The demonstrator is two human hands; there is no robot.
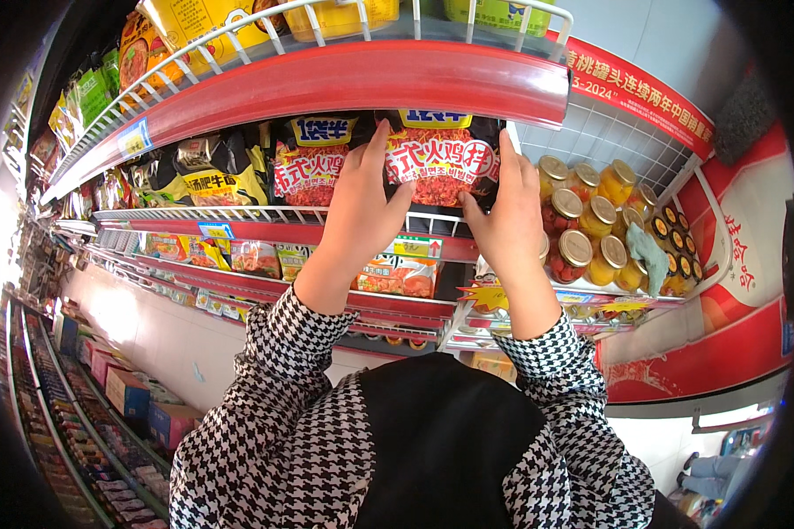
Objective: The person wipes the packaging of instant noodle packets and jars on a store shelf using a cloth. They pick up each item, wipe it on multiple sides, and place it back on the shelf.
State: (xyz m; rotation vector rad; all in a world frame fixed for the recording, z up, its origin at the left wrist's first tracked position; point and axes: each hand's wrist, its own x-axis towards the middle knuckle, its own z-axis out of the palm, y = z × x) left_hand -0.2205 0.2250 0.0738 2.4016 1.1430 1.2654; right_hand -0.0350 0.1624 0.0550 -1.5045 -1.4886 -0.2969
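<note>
A black packet of instant noodles (440,155) with a picture of red noodles stands upright on a wire-edged shelf (291,215). My left hand (364,205) grips its left side, fingers up along the edge and thumb at the lower front corner. On the opposite side my right hand (506,205) holds it the same way. The packet's top is partly hidden under the red edge of the shelf above (344,76). Directly left is a matching black noodle packet (308,162), partly covered by my left hand.
Glass jars of fruit (602,218) stand to the right, a greenish cloth (648,258) draped over some. Yellow-and-black noodle packets (218,178) sit further left. More noodle packs (397,274) fill the shelf below. Boxes (129,393) line another shelf across the aisle. A person's legs (708,473) show at lower right.
</note>
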